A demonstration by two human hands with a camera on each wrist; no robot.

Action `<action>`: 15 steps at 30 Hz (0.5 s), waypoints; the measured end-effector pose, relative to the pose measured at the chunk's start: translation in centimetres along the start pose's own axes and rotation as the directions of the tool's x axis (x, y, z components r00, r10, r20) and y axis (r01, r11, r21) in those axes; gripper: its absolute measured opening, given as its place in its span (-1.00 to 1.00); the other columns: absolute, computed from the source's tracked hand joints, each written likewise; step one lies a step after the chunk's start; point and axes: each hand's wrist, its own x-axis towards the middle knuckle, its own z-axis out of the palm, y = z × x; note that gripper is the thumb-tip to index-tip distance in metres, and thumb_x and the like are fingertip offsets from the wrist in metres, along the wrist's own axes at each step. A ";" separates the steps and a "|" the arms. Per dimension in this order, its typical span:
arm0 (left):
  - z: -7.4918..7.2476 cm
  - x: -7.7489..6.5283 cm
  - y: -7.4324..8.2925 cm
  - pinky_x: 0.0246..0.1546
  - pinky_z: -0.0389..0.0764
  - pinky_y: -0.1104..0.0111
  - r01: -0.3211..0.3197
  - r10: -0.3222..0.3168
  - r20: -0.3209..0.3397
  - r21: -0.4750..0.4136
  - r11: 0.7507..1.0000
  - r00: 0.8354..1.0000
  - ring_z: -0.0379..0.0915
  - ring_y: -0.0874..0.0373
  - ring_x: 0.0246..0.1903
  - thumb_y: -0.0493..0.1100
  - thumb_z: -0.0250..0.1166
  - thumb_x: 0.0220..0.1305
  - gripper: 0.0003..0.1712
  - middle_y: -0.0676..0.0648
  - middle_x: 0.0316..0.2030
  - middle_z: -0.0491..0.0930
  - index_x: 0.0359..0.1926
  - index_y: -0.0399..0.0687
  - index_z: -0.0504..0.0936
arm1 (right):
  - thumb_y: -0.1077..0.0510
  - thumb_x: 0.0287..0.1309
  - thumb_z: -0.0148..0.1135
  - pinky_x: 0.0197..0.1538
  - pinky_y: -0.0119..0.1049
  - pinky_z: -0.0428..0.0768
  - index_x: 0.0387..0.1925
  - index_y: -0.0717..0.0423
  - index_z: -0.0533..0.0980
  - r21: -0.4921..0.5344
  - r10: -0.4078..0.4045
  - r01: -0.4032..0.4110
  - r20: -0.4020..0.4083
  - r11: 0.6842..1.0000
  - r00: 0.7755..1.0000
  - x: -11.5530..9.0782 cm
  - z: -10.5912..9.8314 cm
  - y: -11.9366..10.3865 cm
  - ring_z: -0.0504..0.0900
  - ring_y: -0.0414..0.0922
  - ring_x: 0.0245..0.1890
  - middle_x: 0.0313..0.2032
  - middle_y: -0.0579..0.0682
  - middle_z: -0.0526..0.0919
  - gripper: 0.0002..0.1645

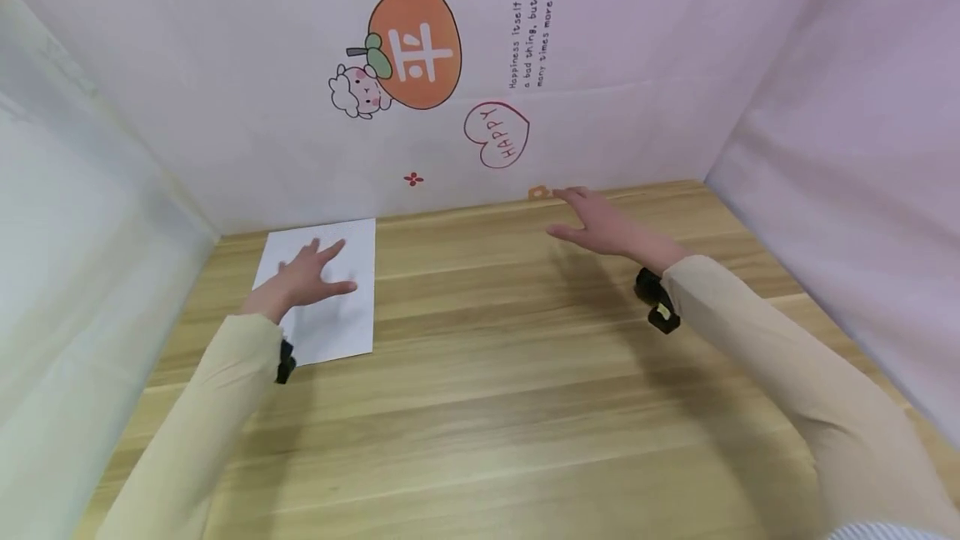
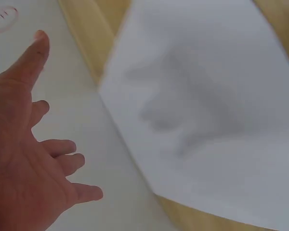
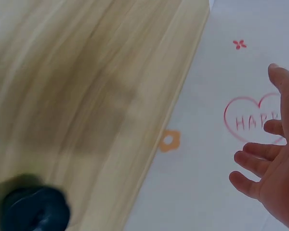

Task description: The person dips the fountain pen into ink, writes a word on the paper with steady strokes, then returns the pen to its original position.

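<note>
My left hand (image 1: 302, 277) hovers over a white sheet of paper (image 1: 352, 327) at the left back of the table, fingers spread and nothing held. In the left wrist view its shadow falls across the paper (image 2: 231, 168), and the palm (image 2: 26, 168) shows empty. Toward the back edge on the right, my right hand (image 1: 603, 225) is held above the table with its fingers extended. It too is empty in the right wrist view. Below the right wrist is a black rounded thing (image 1: 663, 319), partly overlapped by the sleeve; its kind is unclear.
The wood-grain table (image 1: 480, 407) meets a white back wall sheet (image 1: 600, 132) printed with an orange fruit (image 1: 442, 23), a heart (image 1: 517, 123) and lettering. White side sheets (image 1: 97, 215) hang at left and right.
</note>
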 end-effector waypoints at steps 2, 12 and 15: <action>0.7 -0.7 -2.1 0.19 -0.08 -0.40 0.014 -0.014 0.004 -0.005 1.000 1.000 -0.32 -0.53 0.34 0.20 0.19 0.20 0.01 -0.60 0.36 -0.28 0.44 -0.21 -0.08 | -0.22 0.26 0.03 0.33 0.18 0.17 0.41 0.20 0.03 0.008 0.030 -0.030 0.001 1.000 1.000 -1.1 0.0 1.0 0.14 0.26 0.36 0.38 0.32 0.10 -0.10; 2.7 -2.2 -9.1 0.22 0.01 -0.31 0.056 -0.055 0.012 -0.077 0.995 0.998 -0.25 -0.61 0.27 0.16 0.28 0.14 0.07 -0.72 0.28 -0.24 0.38 -0.41 -0.04 | -0.23 0.29 -0.04 0.28 0.25 0.15 0.38 0.34 0.04 0.013 0.180 -0.180 -0.011 0.984 0.984 -8.3 0.4 6.3 0.13 0.34 0.32 0.33 0.42 0.13 -0.09; 2.9 -3.1 -10.8 0.23 -0.03 -0.32 0.089 -0.086 0.033 -0.118 0.989 0.996 -0.28 -0.62 0.26 0.16 0.23 0.19 0.03 -0.73 0.26 -0.27 0.36 -0.45 -0.04 | -0.19 0.32 -0.06 0.21 0.24 0.25 0.35 0.39 0.07 0.000 0.188 -0.188 -0.012 0.982 0.982 -9.4 0.4 6.8 0.27 0.35 0.22 0.29 0.46 0.16 -0.13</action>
